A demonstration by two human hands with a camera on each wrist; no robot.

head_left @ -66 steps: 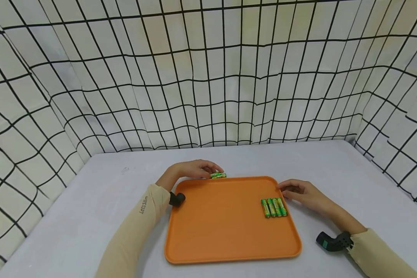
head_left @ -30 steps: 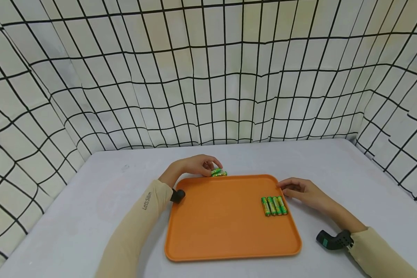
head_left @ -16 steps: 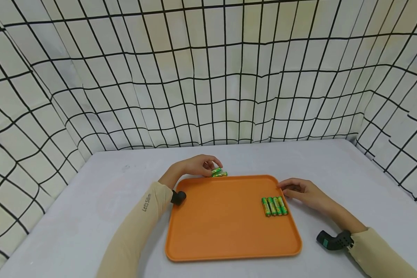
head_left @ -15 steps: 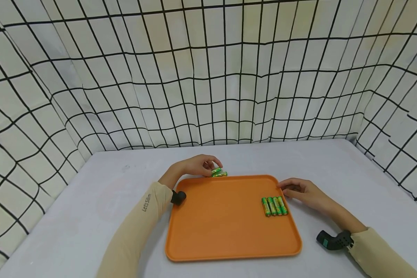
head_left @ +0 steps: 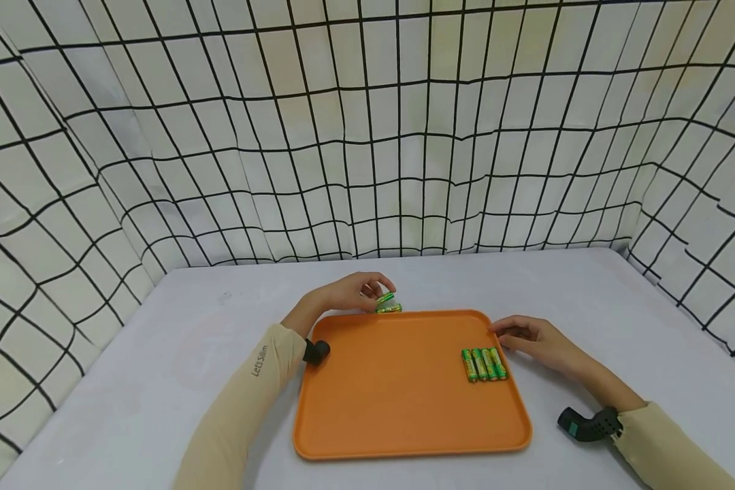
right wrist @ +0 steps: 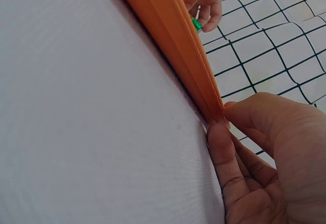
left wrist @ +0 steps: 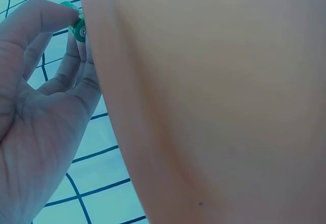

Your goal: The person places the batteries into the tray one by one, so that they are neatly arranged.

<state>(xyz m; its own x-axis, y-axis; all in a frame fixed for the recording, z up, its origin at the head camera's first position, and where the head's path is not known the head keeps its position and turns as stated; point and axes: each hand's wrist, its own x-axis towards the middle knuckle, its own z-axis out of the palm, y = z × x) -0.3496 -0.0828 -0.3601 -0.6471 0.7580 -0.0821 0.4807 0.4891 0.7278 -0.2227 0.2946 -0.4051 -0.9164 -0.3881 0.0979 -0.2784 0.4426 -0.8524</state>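
Note:
Beyond the far rim of an orange tray (head_left: 398,401), my left hand (head_left: 356,291) pinches a green-and-yellow battery (head_left: 385,297) between thumb and fingertips. In the left wrist view, one end of that battery (left wrist: 80,30) shows at the fingertips, partly hidden by the tray. A second battery (head_left: 389,309) lies just below it, at the tray's far edge. My right hand (head_left: 535,340) holds the tray's right rim near the far corner. Thumb and fingers sit on either side of that rim (right wrist: 219,109) in the right wrist view.
Several matching batteries (head_left: 484,365) lie side by side inside the tray by its right edge. The tray is on a white-covered table (head_left: 122,381). White walls with a black grid (head_left: 380,156) enclose the back and sides. A black camera (head_left: 590,425) sits on each wrist.
My left hand has moved slightly up and right. The battery in its fingers has separated from the lower one and tilts more. My right hand has kept its place on the rim.

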